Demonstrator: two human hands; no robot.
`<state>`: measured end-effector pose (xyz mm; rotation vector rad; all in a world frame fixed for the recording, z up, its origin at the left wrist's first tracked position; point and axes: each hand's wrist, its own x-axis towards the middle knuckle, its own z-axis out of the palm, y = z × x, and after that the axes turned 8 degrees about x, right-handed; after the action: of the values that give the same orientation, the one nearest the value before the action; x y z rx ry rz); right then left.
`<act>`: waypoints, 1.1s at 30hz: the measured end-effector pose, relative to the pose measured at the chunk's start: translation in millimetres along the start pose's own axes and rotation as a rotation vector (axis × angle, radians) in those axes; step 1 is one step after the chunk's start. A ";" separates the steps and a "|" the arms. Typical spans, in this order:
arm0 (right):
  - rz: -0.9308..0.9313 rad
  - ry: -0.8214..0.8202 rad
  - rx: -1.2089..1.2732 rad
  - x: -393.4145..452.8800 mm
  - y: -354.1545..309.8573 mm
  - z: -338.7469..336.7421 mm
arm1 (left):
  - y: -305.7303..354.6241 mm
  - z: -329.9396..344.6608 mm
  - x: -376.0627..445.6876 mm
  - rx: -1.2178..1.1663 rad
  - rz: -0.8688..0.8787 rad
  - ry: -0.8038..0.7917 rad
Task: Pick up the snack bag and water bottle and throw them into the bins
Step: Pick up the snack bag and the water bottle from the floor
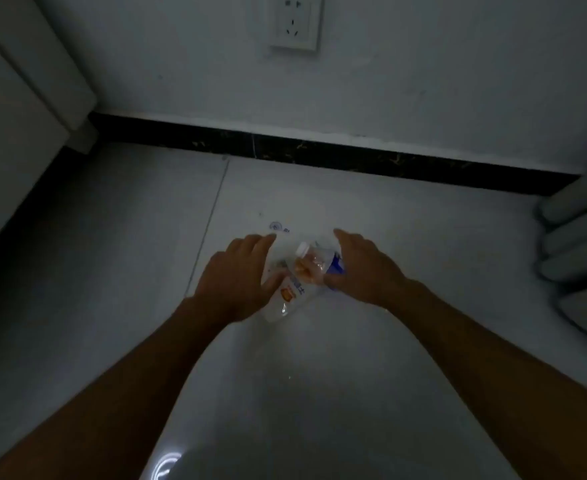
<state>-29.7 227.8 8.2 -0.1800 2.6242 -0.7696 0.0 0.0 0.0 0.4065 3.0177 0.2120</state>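
A white snack bag [289, 295] with an orange picture lies on the pale floor. Partly over it lies a clear water bottle [314, 261] with a white cap and a blue label. My left hand [236, 275] hovers over the bag's left side, fingers stretched and apart, thumb touching the bag's edge. Over the bottle's right side is my right hand [366, 268], fingers extended, thumb low by the blue label. Neither hand has closed around anything. No bins are in view.
The room is dim. A white wall with a socket [295, 22] and a black skirting board [319, 150] runs across the back. White furniture [18, 98] stands at the left. Grey rounded shapes [579, 237] sit at the right edge.
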 end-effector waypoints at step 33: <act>-0.103 0.214 0.021 -59.8 12.9 -48.8 | 44.2 83.4 24.9 0.048 -0.018 -0.188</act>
<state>4.8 276.4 59.0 -0.2414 2.8246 -0.8954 -3.7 59.3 -77.4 0.3797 2.8448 0.0937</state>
